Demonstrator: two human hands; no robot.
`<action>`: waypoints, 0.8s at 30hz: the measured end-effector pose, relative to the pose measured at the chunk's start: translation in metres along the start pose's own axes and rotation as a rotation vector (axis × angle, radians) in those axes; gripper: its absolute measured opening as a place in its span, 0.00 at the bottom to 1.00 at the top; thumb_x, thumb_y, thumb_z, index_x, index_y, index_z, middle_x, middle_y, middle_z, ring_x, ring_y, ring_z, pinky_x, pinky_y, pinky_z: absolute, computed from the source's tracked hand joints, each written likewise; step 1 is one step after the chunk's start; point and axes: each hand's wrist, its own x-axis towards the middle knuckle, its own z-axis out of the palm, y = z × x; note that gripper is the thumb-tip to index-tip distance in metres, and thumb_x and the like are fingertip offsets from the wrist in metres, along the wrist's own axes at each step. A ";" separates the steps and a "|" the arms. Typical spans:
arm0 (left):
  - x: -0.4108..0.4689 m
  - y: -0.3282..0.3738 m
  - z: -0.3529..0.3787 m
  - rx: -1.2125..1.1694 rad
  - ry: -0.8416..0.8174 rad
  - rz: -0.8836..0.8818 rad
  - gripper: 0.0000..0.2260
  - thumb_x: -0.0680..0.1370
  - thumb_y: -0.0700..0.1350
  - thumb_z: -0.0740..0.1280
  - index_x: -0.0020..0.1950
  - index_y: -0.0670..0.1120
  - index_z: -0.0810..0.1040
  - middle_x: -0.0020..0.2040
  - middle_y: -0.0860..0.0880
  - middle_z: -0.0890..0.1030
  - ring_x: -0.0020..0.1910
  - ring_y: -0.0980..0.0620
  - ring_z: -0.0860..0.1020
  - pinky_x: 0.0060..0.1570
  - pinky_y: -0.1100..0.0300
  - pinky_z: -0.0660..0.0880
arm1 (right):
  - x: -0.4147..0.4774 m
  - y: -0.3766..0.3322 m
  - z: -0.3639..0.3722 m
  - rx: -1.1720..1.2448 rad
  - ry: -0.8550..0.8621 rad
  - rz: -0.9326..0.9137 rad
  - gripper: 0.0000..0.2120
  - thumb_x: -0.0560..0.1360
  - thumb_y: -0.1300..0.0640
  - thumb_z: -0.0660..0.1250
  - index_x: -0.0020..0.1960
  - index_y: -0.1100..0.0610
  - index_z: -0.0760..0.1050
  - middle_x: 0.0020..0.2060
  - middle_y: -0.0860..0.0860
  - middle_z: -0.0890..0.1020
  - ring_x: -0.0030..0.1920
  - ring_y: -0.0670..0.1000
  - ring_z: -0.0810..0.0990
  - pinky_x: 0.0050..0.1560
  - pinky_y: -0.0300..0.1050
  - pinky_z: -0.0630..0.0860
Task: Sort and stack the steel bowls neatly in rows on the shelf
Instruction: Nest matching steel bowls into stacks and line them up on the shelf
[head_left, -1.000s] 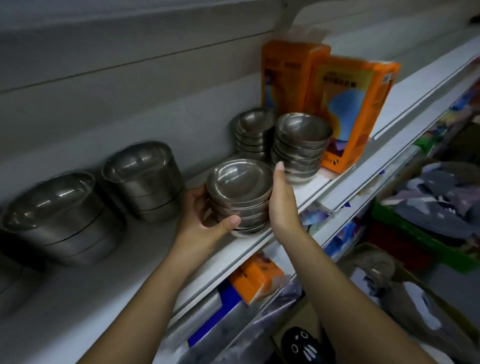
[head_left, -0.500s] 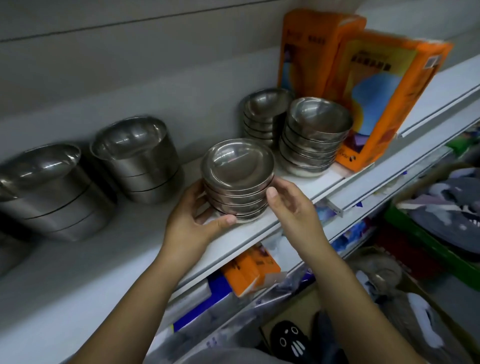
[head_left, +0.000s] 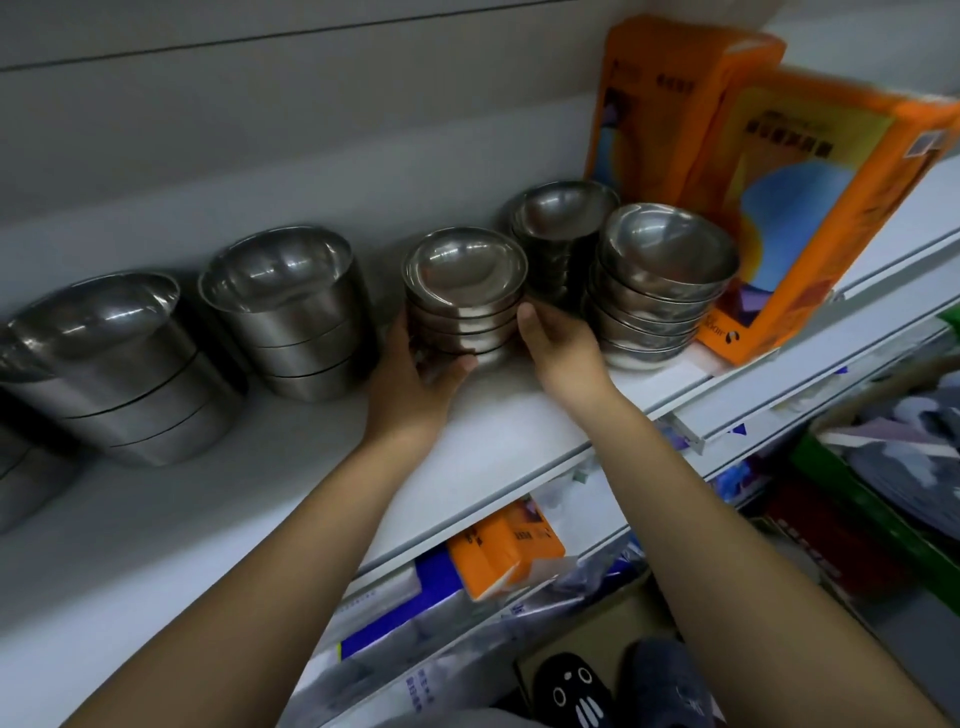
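You have the small stack of bowls (head_left: 464, 293) between both palms, and it sits on the shelf (head_left: 498, 415) well back from the front edge. Your left hand (head_left: 415, 379) cups it from the left, thumb hooked across the lowest bowl at the front, fingers wrapped behind and out of sight. Your right hand (head_left: 558, 345) lies flat against the right side, fingers together and pointing toward the back wall; whether it presses or merely touches, I cannot tell.

The stack stands upright, its axis vertical, rims level. It lies straight ahead of your fingertips, so any push goes toward the wall. To its right, almost touching your right hand, stands the front stack of bowls (head_left: 660, 291), with the rear stack (head_left: 558, 223) behind. To the left, the deep bowls (head_left: 296, 312) stand just beside your left knuckles, and the larger deep bowls (head_left: 111, 364) further along. Both hands are equally near.

As for writing: the orange boxes (head_left: 810, 208) carry print, but it's too blurred to read.
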 end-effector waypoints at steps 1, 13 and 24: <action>0.003 -0.001 0.000 0.026 0.008 0.004 0.37 0.75 0.39 0.76 0.80 0.44 0.63 0.69 0.50 0.77 0.55 0.74 0.77 0.53 0.77 0.73 | 0.005 0.001 0.003 -0.032 0.013 -0.003 0.18 0.84 0.50 0.59 0.63 0.59 0.80 0.59 0.53 0.84 0.62 0.50 0.80 0.64 0.44 0.74; 0.033 -0.011 0.004 0.172 0.083 0.079 0.43 0.71 0.57 0.73 0.82 0.48 0.60 0.74 0.50 0.75 0.72 0.52 0.74 0.72 0.49 0.71 | 0.033 -0.008 0.014 -0.189 0.038 0.046 0.18 0.86 0.53 0.56 0.62 0.61 0.81 0.58 0.58 0.84 0.60 0.56 0.80 0.47 0.37 0.65; -0.008 -0.012 -0.005 0.388 -0.007 -0.088 0.34 0.80 0.49 0.71 0.82 0.44 0.60 0.79 0.44 0.66 0.76 0.46 0.68 0.73 0.57 0.65 | -0.004 -0.026 0.013 -0.283 -0.065 -0.011 0.21 0.82 0.54 0.66 0.72 0.59 0.71 0.63 0.57 0.81 0.62 0.55 0.79 0.55 0.38 0.70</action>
